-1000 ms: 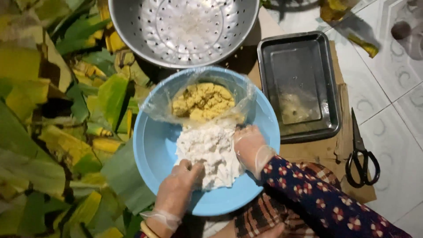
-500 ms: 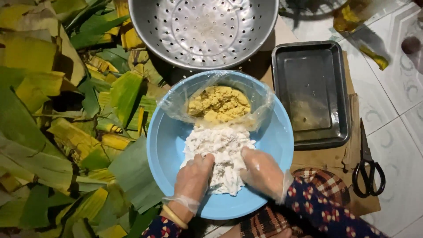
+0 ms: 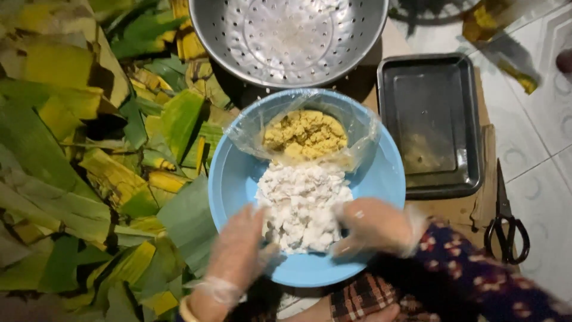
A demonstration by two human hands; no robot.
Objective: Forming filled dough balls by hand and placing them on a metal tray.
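Two hands in clear plastic gloves, left [image 3: 238, 256] and right [image 3: 372, 226], press loosely open against a crumbly white dough mound [image 3: 304, 203] in a round blue plastic bowl [image 3: 238, 179]. Behind the mound, a clear plastic bag [image 3: 357, 128] holds yellow crumbled filling [image 3: 305, 134].

A heap of white, crumbly dough [image 3: 302, 206] lies in the middle of a round light-blue bowl [image 3: 235, 179], lumpy and uneven, spreading toward the near rim. At the bowl's far side sits a mound of yellow, grainy filling [image 3: 305, 134] inside an opened clear plastic bag [image 3: 357, 128], touching the white heap's far edge. The near sides of the white heap are partly hidden and blurred.
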